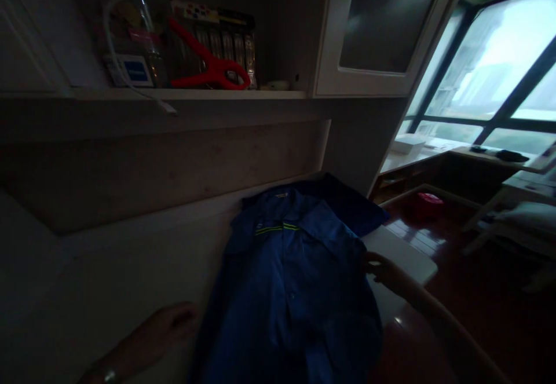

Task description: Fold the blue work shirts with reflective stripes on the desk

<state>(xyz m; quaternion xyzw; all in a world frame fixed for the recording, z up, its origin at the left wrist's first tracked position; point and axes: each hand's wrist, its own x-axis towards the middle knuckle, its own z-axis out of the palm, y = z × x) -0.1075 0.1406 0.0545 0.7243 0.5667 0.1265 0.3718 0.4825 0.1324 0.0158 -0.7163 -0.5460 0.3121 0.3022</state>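
Note:
A dark blue work jacket (299, 274) with yellow-green stripes across the chest lies spread, front up, with its collar toward the wall. My right hand (382, 269) is at the jacket's right edge, fingertips against the cloth and fingers somewhat apart. Left of the jacket, my left hand (163, 329) hovers over the pale tabletop (108, 280), apart from the garment. Motion blur smears its fingers, so their pose is unclear. Behind the collar lies another dark blue folded cloth (347, 201), partly covered by the jacket.
Above the table runs a shelf (195, 94) holding a red spring clamp (212, 65), small boxes and a hanging white cable (108, 30). A cabinet door (365, 83) is at the upper right. Beyond the table's rounded right corner are a dark red floor (417, 227) and windows (490, 71).

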